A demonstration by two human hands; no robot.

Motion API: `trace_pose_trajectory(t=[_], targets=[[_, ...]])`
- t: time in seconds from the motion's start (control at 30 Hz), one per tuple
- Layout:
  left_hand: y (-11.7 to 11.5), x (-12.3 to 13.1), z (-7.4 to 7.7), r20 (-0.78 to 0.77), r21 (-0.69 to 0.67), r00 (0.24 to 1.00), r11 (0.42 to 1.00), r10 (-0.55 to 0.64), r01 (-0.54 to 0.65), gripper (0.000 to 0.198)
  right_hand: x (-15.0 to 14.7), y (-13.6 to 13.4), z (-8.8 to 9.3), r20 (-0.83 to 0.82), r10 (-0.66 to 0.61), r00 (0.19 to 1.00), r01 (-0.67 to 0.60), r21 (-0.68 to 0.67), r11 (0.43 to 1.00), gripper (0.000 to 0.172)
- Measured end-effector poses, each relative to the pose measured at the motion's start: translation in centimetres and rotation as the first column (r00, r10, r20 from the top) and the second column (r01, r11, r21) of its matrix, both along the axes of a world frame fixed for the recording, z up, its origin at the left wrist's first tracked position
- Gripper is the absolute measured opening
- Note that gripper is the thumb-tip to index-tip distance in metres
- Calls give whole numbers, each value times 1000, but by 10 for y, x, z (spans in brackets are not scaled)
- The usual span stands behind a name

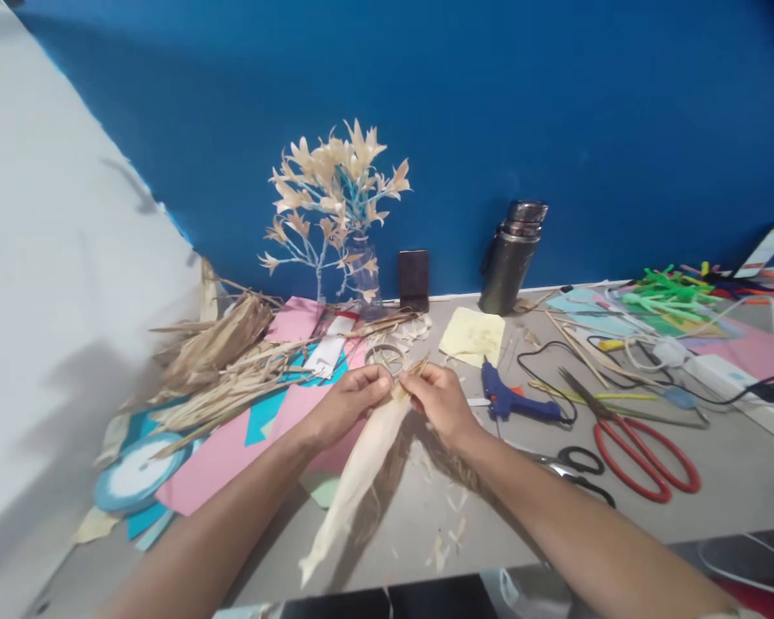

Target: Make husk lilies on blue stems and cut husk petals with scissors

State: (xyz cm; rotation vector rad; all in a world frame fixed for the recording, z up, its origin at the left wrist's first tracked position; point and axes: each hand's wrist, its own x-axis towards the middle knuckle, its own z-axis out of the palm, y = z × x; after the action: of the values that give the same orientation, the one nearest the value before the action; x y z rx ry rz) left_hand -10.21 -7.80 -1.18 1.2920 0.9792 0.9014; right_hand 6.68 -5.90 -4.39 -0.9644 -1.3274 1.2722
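Both my hands hold one long pale dried corn husk (354, 481) above the grey table (715, 507). My left hand (345, 404) pinches its upper end from the left. My right hand (439, 400) pinches the same end from the right, fingers closed on it. The husk hangs down toward me, its tip near the table's front edge. Small husk scraps (448, 533) lie under my hands.
A pile of dried husks (219, 361) and pink paper (225, 456) lie at left. A husk-flower tree (335, 206), metal flask (511, 258), blue glue gun (512, 400), red-handled scissors (638, 456) and black-handled scissors (574, 468) sit behind and right.
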Motion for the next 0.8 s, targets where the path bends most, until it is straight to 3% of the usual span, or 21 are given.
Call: trace_pose_trajectory(t=[0.2, 0.4, 0.53, 0.63, 0.8], targets=[[-5, 6, 7, -145, 8, 986, 997, 76, -76, 32, -4, -3, -5, 197, -16, 980, -4, 101, 995, 45], [-9, 11, -6, -122, 34, 987, 994, 107, -103, 39, -1, -4, 2, 217, -98, 971, 44, 242, 969, 49], [-9, 12, -8, -129, 100, 973, 979, 190, -178, 39, 3, -2, 4, 144, 45, 989, -72, 193, 978, 50], [-9, 10, -6, -217, 185, 938, 955, 271, -233, 37, 4, -1, 4, 96, 206, 974, -216, 108, 970, 44], [-12, 13, -5, -334, 390, 837, 872, 434, -296, 32, -1, -5, -2, -34, 354, 935, -355, -47, 934, 45]])
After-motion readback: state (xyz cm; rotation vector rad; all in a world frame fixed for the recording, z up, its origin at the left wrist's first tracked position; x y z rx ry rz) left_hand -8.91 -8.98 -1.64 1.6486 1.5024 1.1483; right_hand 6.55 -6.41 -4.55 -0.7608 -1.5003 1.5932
